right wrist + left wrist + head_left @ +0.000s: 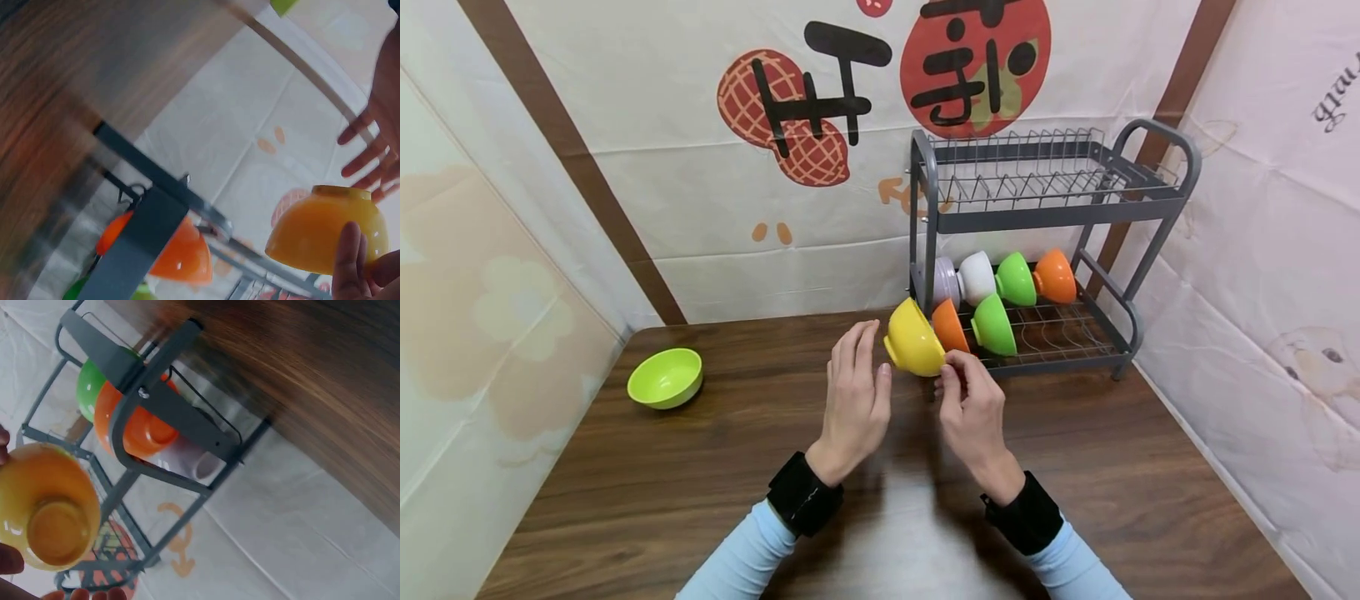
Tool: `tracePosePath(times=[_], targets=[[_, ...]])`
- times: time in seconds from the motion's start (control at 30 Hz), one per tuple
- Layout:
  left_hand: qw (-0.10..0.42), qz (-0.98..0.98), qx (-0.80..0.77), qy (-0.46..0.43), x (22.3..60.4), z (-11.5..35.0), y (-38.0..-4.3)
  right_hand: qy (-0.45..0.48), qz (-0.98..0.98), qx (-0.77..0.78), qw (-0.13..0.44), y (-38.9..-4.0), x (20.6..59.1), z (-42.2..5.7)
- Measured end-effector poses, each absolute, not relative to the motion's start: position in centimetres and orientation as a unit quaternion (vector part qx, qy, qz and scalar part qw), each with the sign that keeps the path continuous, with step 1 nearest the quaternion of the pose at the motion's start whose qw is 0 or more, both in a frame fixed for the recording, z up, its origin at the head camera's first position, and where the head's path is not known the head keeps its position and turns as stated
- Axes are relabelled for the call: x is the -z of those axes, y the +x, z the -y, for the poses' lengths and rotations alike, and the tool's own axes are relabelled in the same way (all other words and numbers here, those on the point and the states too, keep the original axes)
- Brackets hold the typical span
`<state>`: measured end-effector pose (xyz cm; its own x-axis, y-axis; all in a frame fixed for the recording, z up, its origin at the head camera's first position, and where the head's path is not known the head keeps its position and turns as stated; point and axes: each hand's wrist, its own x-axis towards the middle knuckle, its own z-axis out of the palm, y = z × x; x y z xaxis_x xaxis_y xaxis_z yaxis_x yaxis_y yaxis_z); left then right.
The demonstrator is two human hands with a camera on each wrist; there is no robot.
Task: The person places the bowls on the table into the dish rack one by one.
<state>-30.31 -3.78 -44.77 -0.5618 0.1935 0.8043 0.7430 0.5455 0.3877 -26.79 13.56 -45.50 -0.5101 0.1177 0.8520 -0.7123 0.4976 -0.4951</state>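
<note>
A glossy yellow bowl (914,340) is held up tilted on its side in front of the rack's left end. My right hand (974,408) pinches its rim between thumb and fingers. Beside the bowl's foot, my left hand (856,392) has its fingers extended. In the left wrist view the bowl's round foot (59,531) faces the camera. The right wrist view shows the bowl (331,231) with right fingers (350,256) at its rim and the spread left hand (384,119) beyond it.
A two-tier grey dish rack (1045,218) stands at the back right. Its lower tier holds several bowls on edge, including a front orange bowl (951,327), a green bowl (994,325) and a white bowl (977,278). One lime-green bowl (666,379) sits upright on the wooden table (737,400), far left.
</note>
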Motion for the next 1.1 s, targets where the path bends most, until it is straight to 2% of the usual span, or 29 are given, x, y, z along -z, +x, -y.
tracePosePath(times=[0.17, 0.37, 0.63, 0.9, 1.1], targets=[[0.341, 0.825, 0.345, -0.291, 44.8, 2.4, -30.6, 0.171, 0.711, -0.487, 0.478, -26.3, 44.5, -14.6], [0.282, 0.870, 0.264, -0.305, 45.9, 0.5, -31.9, 0.117, 0.705, -0.492, 0.498, -26.3, 44.0, -16.6], [0.240, 0.904, 0.186, -0.300, 47.8, -0.6, -32.9, 0.075, 0.712, -0.502, 0.486, -26.7, 44.6, -18.7], [0.249, 0.905, 0.170, -0.302, 48.3, -1.3, -33.3, 0.018, 0.713, -0.497, 0.494, -27.6, 43.9, -22.1], [0.230, 0.909, 0.166, -0.306, 48.4, -2.1, -33.4, -0.044, 0.718, -0.516, 0.465, -28.9, 43.0, -26.1]])
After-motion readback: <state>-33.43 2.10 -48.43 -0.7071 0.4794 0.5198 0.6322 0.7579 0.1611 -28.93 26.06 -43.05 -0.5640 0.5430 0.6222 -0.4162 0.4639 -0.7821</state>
